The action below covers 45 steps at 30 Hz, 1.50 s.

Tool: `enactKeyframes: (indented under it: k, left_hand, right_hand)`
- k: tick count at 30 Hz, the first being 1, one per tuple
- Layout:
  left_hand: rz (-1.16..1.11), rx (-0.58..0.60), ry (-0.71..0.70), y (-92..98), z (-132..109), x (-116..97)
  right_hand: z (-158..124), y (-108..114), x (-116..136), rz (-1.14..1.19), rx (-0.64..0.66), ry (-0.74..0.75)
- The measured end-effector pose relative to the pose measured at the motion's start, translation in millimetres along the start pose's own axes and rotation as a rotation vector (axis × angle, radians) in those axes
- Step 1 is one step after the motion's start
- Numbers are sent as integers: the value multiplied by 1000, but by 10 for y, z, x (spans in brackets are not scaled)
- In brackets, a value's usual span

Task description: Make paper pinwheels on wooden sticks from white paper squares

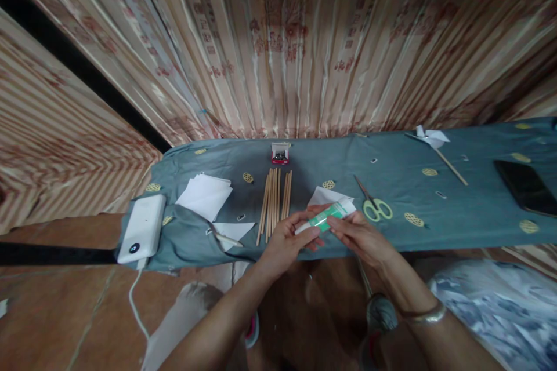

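- A green-and-white packet is resting between both hands, above the near part of the cloth-covered table.
- The left hand is pinching its left end; the right hand is clasping it farther along, thumb on the green face.
- A white sheet is lying just beyond it, partly hidden by packet and hands.
- Wooden sticks are lying just beside the left hand, which is covering some of their near ends.
- Green-handled scissors are lying near the right hand, blades pointing away and leftward.
- Beyond the sticks, a small red box is standing open, showing metal pieces.
- Farther left, a pen is lying across another sheet, near a paper stack and a white device with a cable.
- Farther right, a paper pinwheel and a black phone are lying well apart from the hands.
- The packet's long axis is slanting, its white right end pointing rightward and away from the person.
- The table's near edge is running close beneath the hands; a curtain is hanging along the far edge.
- Patterned cloth is stretching between scissors and phone.
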<state>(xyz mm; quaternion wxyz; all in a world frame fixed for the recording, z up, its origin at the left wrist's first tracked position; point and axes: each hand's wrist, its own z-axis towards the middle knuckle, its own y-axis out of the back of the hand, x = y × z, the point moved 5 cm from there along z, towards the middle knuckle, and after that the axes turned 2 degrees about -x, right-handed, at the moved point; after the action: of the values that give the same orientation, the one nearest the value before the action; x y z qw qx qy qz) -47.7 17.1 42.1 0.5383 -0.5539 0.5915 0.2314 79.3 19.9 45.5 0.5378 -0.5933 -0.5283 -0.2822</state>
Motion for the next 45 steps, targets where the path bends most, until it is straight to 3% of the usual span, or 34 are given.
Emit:
enactKeyframes:
  k: [5,9,12,16,23,30,36,45]
  left_hand:
    - [81,-4,-20,50,94,66]
    - [478,-140,-185,226,205,3]
    - [873,-191,-353,277,333,-152]
    - [1082,-194,-436,247,553,-254]
    - [1111,-233,-464,217,809,-216]
    - [1077,-238,-265,289,887,-229]
    - [1178,-152,-383,293,916,-237]
    - [1301,-189,-518,329,845,-248]
  right_hand:
    - [73,247,19,77,-217,-13]
    - [87,547,90,229,-421,50]
    - [73,665,96,300,-406,54]
    - [46,709,73,358,-308,68]
    - [20,795,11,418,-315,10]
    - [10,811,-6,262,-382,83]
    - [13,796,-63,240,-386,81]
    - [72,730,-52,442,-357,59]
